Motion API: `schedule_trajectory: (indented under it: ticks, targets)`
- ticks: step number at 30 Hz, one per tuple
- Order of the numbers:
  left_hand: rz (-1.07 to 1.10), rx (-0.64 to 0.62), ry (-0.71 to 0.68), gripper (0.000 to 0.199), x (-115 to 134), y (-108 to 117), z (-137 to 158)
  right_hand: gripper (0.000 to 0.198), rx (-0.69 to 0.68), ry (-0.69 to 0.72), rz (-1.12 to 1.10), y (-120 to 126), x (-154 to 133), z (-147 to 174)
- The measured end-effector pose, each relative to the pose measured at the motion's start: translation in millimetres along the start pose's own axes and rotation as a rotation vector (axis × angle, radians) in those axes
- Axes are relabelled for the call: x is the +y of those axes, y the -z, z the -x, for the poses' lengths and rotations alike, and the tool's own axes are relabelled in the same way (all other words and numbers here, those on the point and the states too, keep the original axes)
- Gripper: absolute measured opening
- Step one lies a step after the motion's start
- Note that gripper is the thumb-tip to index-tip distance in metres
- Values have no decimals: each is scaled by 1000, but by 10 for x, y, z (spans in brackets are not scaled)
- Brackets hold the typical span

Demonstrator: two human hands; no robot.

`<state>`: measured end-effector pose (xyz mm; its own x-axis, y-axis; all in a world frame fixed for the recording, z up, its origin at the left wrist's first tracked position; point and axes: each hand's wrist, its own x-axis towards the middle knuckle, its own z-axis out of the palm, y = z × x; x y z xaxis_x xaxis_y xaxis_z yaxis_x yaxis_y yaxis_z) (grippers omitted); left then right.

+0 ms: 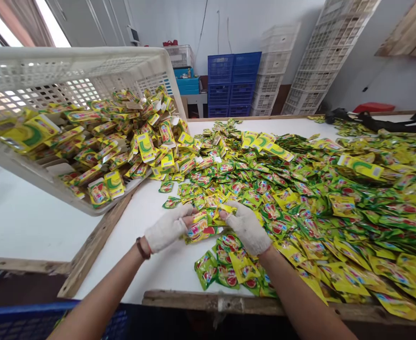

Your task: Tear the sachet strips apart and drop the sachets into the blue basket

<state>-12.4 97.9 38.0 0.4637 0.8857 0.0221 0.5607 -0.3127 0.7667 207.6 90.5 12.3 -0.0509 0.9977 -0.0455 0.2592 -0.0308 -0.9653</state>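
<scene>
My left hand (169,227), in a white fingerless-looking glove, is closed on a small printed candy box (199,226) with a watermelon picture. One end of the box, toward my right hand, shows a pale flap. My right hand (247,226), gloved likewise, pinches a yellow sachet (219,215) close to that end; whether the sachet is partly inside the box is hard to see. Below the hands lie several loose green and yellow sachets (231,257). A large heap of sachets (300,198) spreads over the white table to the right.
A white plastic crate (87,56) lies tipped on its side at the left, with many small boxes (116,146) spilling out. Wooden strips (208,302) edge the table. A blue basket (119,321) stands below. Blue crates (232,82) and white crates (314,71) are stacked behind.
</scene>
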Motion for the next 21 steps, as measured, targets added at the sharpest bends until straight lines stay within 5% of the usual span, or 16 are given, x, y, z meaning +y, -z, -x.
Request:
schedule_trajectory:
  ticks: [2,5,8,11,16,21]
  targets:
    - [-295,210,-3,55,-24,-156,180,38,9,14,24,-134,25,20]
    - [-634,357,21,66,-83,-415,344,39,12,32,90,-258,62,40]
    - [-624,396,117,45,-210,-582,413,39,5,88,165,-267,82,58]
    - [-522,444,144,45,-347,-625,453,38,-2,152,290,-199,103,65]
    - [-564,410,5,45,-375,-609,489,33,-202,165,535,-118,115,48]
    - [-555,294,-35,38,-250,-620,465,25,-249,131,662,-242,96,74]
